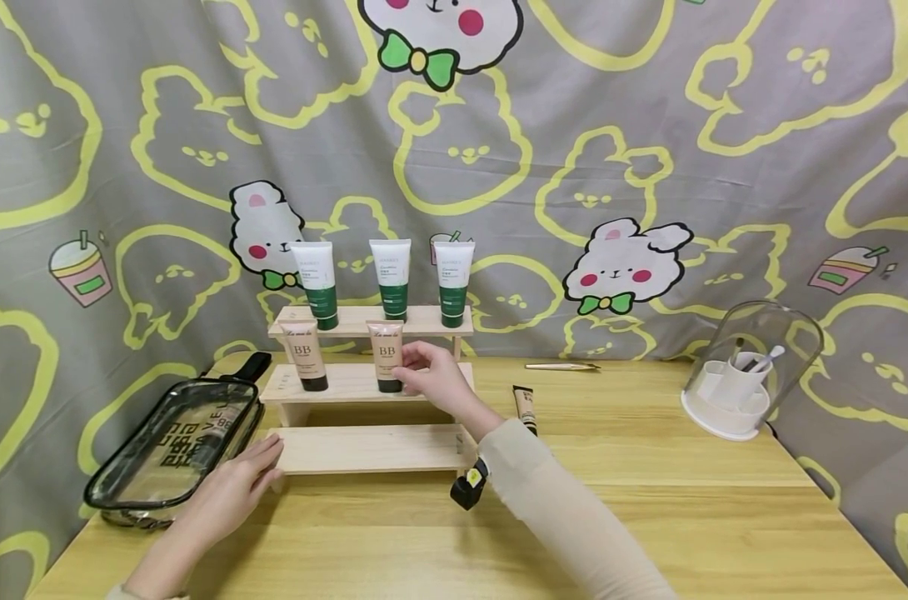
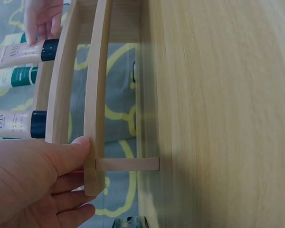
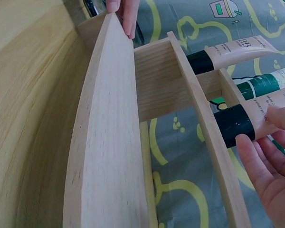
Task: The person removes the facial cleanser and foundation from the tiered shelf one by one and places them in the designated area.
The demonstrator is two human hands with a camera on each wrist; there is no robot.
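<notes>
A three-tier wooden stand (image 1: 371, 450) stands on the table. My left hand (image 1: 232, 483) holds the left end of its lowest tier, the thumb at the front edge and the fingers at the board's end. On the middle tier, my right hand (image 1: 435, 379) pinches a beige BB cream tube (image 1: 386, 350) with a black cap low on its right side. The tube stands upright on its cap. Another BB cream tube (image 1: 304, 354) stands to its left. Along the top tier are three white-and-green tubes (image 1: 390, 275), also cap down.
Left of the stand lies a clear bag (image 1: 177, 442) with black trim. To the right, a small beige tube (image 1: 525, 404) and a thin pen-like stick (image 1: 561, 367) lie on the table (image 1: 634, 517). A domed white holder (image 1: 724, 400) with brushes stands far right. A patterned curtain hangs behind.
</notes>
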